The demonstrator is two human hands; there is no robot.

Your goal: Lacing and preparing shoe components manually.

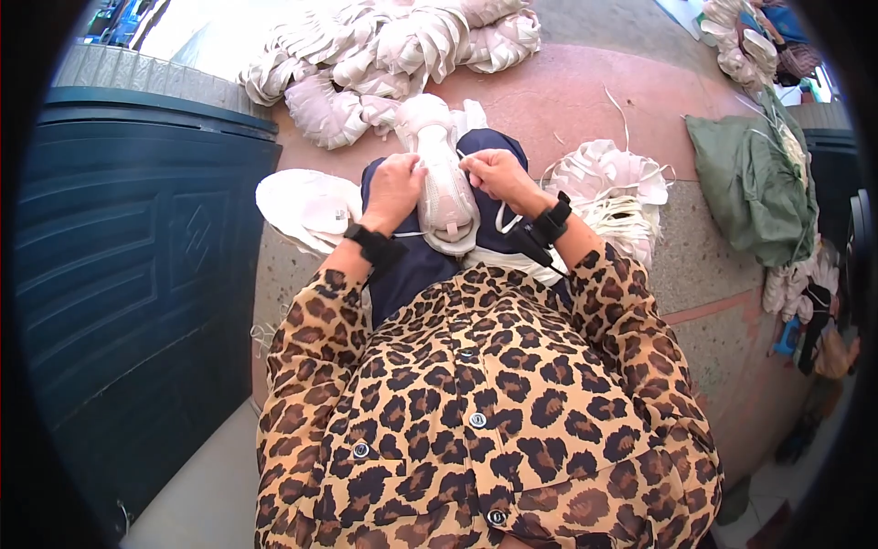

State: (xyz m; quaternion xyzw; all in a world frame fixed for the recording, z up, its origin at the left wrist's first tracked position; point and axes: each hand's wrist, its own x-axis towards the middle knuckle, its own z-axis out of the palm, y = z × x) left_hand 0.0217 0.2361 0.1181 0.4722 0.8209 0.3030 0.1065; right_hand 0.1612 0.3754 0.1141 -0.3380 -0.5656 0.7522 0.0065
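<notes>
A white and pale pink shoe upper (pixel 443 183) lies lengthwise across my lap, between my two hands. At its left edge, my left hand (pixel 395 189) is closed in a pinch, with a bit of white shoelace showing at the fingertips. My right hand (pixel 505 177) is closed at the right edge, pinching a white shoelace (pixel 500 218) that hangs in a loop below the fingers. Much of the lacing is hard to make out at this size. Left of my knee rests a flat white piece shaped like a shoe part (pixel 309 203).
Bundled shoe uppers (pixel 384 55) are heaped on the floor ahead. To my right sits another pile of pinkish uppers (pixel 608 174) with white laces (pixel 622 220). A green sack (pixel 754 183) stands farther right. A dark blue panelled door (pixel 137 247) borders my left side.
</notes>
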